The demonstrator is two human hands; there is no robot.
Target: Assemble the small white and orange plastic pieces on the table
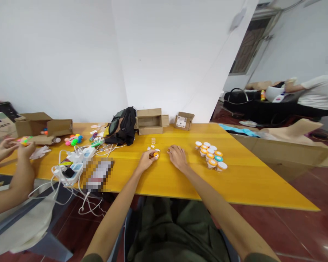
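My left hand is closed around a small round orange piece with white on it, like the lids on the jars to the right; whether a jar is attached below is hidden. Palm down on the tabletop, my right hand has its fingers stretched forward and slightly apart, with nothing visible in them. Small white printed pieces and clear round pieces lie just beyond my left hand. Right of my right hand stands a cluster of small clear jars with white, orange and teal lids.
At the back are an open cardboard box, a smaller box and a black backpack. Power strips with tangled cables and a phone lie left. Another person's hands work at far left, near colourful toys.
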